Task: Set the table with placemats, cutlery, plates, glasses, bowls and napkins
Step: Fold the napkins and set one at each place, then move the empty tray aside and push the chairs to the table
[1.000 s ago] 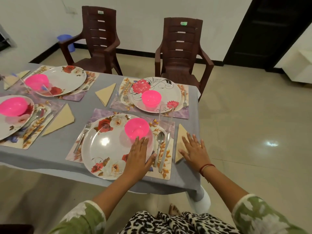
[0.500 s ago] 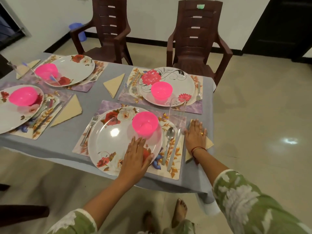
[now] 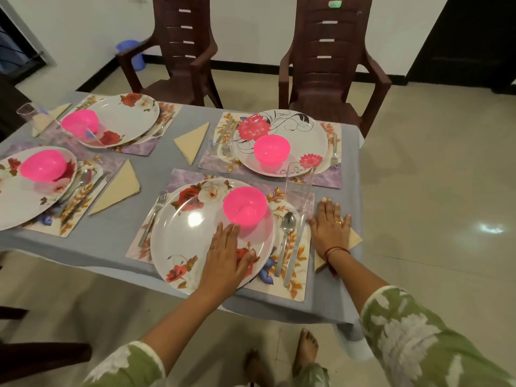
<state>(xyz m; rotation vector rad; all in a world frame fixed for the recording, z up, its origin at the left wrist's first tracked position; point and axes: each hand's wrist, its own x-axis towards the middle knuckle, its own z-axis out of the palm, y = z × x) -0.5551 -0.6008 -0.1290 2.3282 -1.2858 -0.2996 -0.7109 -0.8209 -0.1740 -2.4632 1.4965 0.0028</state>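
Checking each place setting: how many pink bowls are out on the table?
4, one per setting: nearest bowl, far-right bowl, far-left bowl, left-edge bowl. None looks hidden.

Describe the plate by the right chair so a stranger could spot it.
Find the grey table, then its far corner before the right brown chair. The plate there carries a pink bowl, like the others. It alone has black swirling lines and pink flowers; the near plate shows red roses.
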